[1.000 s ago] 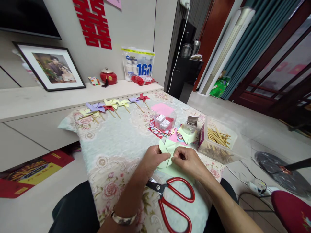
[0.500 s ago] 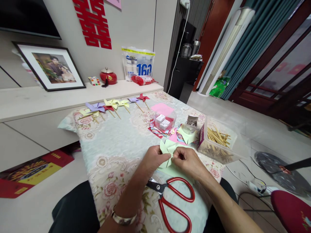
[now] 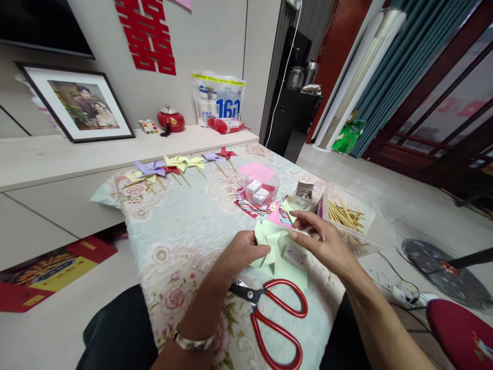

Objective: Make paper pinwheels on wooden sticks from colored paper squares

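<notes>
My left hand [image 3: 244, 254] pinches a pale green paper pinwheel [image 3: 272, 240] whose blades are folded in toward the middle. To the right of it, my right hand [image 3: 321, 239] is raised with thumb and fingers apart, and nothing shows between them. Under that hand a small white box [image 3: 295, 255] rests on a light green paper sheet [image 3: 298, 275]. Just beyond its fingertips stands an opened small box of pins [image 3: 304, 191]. Red-handled scissors [image 3: 256, 300] lie with blades toward my left wrist.
A clear bin of wooden sticks [image 3: 346, 216] stands at the table's right side. Behind the hands is a round clear container [image 3: 267, 189] with little white boxes, beside pink paper [image 3: 257, 169]. Several finished pinwheels [image 3: 151, 168] lie along the far edge of the flowered tablecloth [image 3: 173, 221].
My right hand has let go of the pinwheel's middle, moved right and up, and opened. The small white box beneath it has come into view. My left hand keeps its hold.
</notes>
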The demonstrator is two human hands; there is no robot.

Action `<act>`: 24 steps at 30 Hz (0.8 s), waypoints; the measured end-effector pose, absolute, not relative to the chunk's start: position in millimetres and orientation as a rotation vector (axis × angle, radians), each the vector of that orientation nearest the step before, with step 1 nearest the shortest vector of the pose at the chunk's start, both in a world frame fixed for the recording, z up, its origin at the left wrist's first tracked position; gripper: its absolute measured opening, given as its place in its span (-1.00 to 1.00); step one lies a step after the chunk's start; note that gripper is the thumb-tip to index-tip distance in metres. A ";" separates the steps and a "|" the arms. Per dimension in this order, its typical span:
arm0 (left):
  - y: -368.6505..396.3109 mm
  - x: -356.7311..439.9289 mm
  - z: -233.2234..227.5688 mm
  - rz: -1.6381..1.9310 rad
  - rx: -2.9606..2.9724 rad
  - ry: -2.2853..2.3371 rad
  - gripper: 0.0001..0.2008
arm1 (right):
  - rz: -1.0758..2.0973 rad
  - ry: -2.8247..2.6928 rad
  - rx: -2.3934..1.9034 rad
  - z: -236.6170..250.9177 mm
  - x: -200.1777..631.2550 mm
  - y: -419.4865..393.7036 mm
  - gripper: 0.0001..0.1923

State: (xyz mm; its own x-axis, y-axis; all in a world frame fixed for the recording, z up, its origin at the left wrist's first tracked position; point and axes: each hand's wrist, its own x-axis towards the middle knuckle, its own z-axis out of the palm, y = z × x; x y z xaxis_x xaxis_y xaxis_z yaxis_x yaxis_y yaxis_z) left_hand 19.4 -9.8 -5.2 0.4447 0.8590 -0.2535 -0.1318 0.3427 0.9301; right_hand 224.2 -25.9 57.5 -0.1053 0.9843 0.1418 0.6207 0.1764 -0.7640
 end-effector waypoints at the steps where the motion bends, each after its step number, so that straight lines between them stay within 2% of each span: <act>1: -10.1 18.7 -5.7 0.740 1.028 0.858 -0.72 | 0.738 -1.843 -1.502 61.1 226.9 -24.6 -0.42; 4: -10.6 17.8 -7.9 0.693 1.084 0.793 -0.73 | 1.000 -1.977 -1.417 65.0 227.0 -20.5 -0.23; 7: -10.7 17.9 -8.7 0.675 1.125 0.760 -0.70 | 1.193 -2.082 -1.360 62.9 219.0 -17.2 -0.14; 17: -8.9 16.7 -10.7 0.696 1.144 0.767 -0.71 | 0.982 -2.311 -1.434 56.9 203.2 -9.8 -0.15; 24: -7.0 16.0 -16.6 0.675 1.155 0.764 -0.72 | 0.979 -2.338 -1.424 53.5 199.6 -10.1 -0.12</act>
